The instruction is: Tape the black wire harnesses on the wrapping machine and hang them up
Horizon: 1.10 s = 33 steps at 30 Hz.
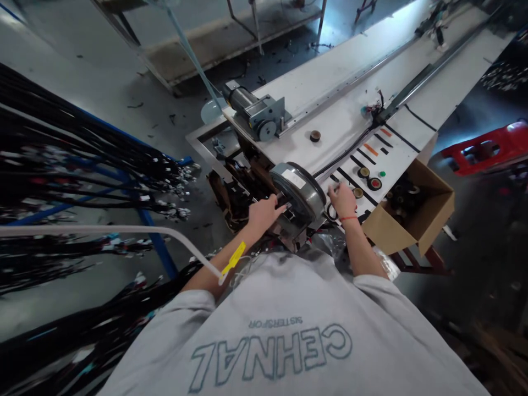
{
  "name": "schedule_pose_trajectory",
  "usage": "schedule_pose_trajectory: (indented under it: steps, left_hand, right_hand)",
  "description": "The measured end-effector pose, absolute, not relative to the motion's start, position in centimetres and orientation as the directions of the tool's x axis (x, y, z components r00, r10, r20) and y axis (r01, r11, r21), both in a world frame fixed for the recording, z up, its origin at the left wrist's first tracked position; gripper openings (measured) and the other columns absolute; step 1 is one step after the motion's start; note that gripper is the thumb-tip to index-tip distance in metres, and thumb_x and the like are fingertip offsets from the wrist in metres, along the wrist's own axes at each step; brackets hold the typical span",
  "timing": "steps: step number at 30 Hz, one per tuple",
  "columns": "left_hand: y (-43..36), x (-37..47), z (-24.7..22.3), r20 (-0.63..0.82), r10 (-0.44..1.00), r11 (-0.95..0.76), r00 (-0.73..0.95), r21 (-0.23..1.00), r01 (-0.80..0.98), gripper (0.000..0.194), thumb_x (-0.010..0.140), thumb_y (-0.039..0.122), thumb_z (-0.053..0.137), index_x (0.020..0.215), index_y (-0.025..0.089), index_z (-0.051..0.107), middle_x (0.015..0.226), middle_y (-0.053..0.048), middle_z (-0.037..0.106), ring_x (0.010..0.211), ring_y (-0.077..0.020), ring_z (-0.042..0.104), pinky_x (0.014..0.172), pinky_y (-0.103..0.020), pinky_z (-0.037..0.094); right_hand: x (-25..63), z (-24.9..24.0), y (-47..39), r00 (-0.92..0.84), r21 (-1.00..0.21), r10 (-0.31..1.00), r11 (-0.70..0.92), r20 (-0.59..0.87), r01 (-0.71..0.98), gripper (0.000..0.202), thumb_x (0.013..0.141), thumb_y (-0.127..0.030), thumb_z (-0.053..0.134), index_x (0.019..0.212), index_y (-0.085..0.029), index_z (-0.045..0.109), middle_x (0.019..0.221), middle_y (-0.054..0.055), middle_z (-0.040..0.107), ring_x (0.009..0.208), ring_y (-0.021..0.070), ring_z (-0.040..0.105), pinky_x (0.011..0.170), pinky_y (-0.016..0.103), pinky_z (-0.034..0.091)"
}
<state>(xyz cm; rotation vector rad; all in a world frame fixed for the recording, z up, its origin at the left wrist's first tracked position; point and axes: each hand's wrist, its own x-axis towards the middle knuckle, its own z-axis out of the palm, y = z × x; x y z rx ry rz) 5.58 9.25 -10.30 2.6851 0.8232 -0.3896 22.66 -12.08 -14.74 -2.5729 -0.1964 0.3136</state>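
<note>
A round grey machine drum (303,187) with a white label stands at the near end of the white bench. My left hand (263,214) is closed at its left side, with thumb and fingers around a dark piece I cannot make out. To the drum's right, my right hand (343,202) has its fingers pinched together just over the bench top; what is in them is hidden. A black cable bundle (350,147) runs from the drum up along the bench. Beside my right hand lie tape rolls (374,183) and black strips (363,158).
A motor unit (251,107) is mounted on the bench's left corner. An open cardboard box (424,214) with dark items stands at the right. Bundles of black cables (94,154) hang at the left on a blue frame (157,242). Farther right is a red object (482,147).
</note>
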Motion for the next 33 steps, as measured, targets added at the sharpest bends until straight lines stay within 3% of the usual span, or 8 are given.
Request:
schedule_pose_trajectory:
  steps: [4, 7, 10, 13, 17, 23, 29, 33]
  left_hand:
    - [12.7, 5.9, -8.0, -0.249, 0.567, -0.786, 0.785, 0.120, 0.606, 0.049, 0.089, 0.065, 0.050, 0.102, 0.019, 0.060, 0.087, -0.010, 0.073, 0.088, -0.0299, 0.071, 0.070, -0.031, 0.047]
    - [14.2, 6.2, -7.6, -0.300, 0.528, -0.800, 0.794, 0.139, 0.584, 0.046, 0.088, 0.062, 0.052, 0.101, 0.019, 0.061, 0.082, -0.007, 0.074, 0.086, -0.0276, 0.070, 0.068, -0.028, 0.046]
    - [14.5, 6.4, -7.8, -0.353, 0.484, -0.805, 0.801, 0.179, 0.565, 0.045, 0.088, 0.060, 0.052, 0.106, 0.019, 0.060, 0.072, -0.005, 0.072, 0.083, -0.0263, 0.070, 0.066, -0.027, 0.046]
    - [14.3, 6.5, -7.4, -0.382, 0.463, -0.808, 0.800, 0.191, 0.558, 0.047, 0.089, 0.059, 0.051, 0.111, 0.018, 0.058, 0.064, -0.003, 0.070, 0.081, -0.0259, 0.070, 0.066, -0.027, 0.047]
    - [14.0, 6.8, -6.5, -0.388, 0.445, -0.833, 0.807, 0.152, 0.532, 0.047, 0.090, 0.058, 0.052, 0.116, 0.019, 0.056, 0.070, -0.004, 0.072, 0.087, -0.0266, 0.071, 0.073, -0.028, 0.048]
    - [13.7, 7.2, -8.2, -0.292, 0.569, -0.813, 0.769, -0.059, 0.579, 0.074, 0.091, 0.063, 0.047, 0.140, 0.008, 0.037, 0.098, -0.022, 0.072, 0.095, -0.0349, 0.071, 0.079, -0.034, 0.050]
    - [15.4, 7.3, -11.1, -0.324, 0.457, -0.841, 0.829, 0.145, 0.521, 0.056, 0.094, 0.061, 0.040, 0.116, 0.015, 0.064, 0.096, -0.015, 0.075, 0.093, -0.0282, 0.071, 0.074, -0.028, 0.048]
    - [16.1, 7.1, -10.4, -0.290, 0.393, -0.868, 0.873, 0.196, 0.456, 0.057, 0.093, 0.063, 0.039, 0.095, 0.017, 0.073, 0.088, -0.013, 0.076, 0.088, -0.0272, 0.070, 0.068, -0.027, 0.046]
  right_hand:
    - [20.5, -16.2, -15.2, 0.953, -0.372, 0.047, -0.926, -0.299, -0.071, 0.048, 0.078, -0.023, 0.068, 0.121, -0.010, 0.051, 0.124, 0.022, 0.054, 0.111, 0.0337, 0.058, 0.097, 0.048, 0.045]
    - [17.9, -15.6, -17.7, 0.907, -0.649, 0.117, -0.736, -0.405, -0.195, 0.048, 0.076, -0.029, 0.067, 0.118, -0.013, 0.051, 0.109, 0.014, 0.062, 0.103, 0.0286, 0.060, 0.094, 0.043, 0.047]
    - [14.1, -13.4, -18.6, 0.818, -0.924, 0.448, -0.289, -0.362, -0.250, 0.041, 0.079, -0.044, 0.069, 0.107, -0.018, 0.057, 0.105, 0.011, 0.064, 0.102, 0.0255, 0.060, 0.095, 0.041, 0.047]
    - [10.4, -11.8, -15.7, 0.423, -0.913, 0.876, -0.044, -0.230, -0.405, 0.050, 0.077, -0.065, 0.069, 0.094, -0.018, 0.062, 0.106, 0.012, 0.065, 0.106, 0.0257, 0.060, 0.098, 0.040, 0.045]
    - [8.9, -13.0, -7.1, -0.287, -0.630, 0.933, -0.358, -0.216, -0.689, 0.085, 0.072, -0.096, 0.027, 0.079, -0.018, 0.058, 0.086, 0.015, 0.068, 0.092, 0.0255, 0.066, 0.083, 0.038, 0.051]
    - [9.9, -13.0, -7.5, -0.220, -0.624, 0.885, -0.448, -0.411, -0.640, 0.080, 0.080, -0.091, 0.013, 0.057, -0.021, 0.042, 0.063, 0.012, 0.065, 0.051, 0.0162, 0.059, 0.048, 0.025, 0.045]
    - [10.8, -9.0, -18.7, -0.016, -0.755, 0.930, -0.309, -0.368, -0.578, 0.083, 0.084, -0.087, 0.024, 0.084, -0.016, 0.066, 0.090, 0.014, 0.071, 0.078, 0.0205, 0.069, 0.069, 0.030, 0.052]
    - [9.9, -10.3, -13.7, -0.133, -0.662, 0.876, -0.443, -0.464, -0.604, 0.093, 0.080, -0.091, 0.013, 0.092, -0.015, 0.065, 0.092, 0.015, 0.070, 0.083, 0.0228, 0.069, 0.078, 0.035, 0.053]
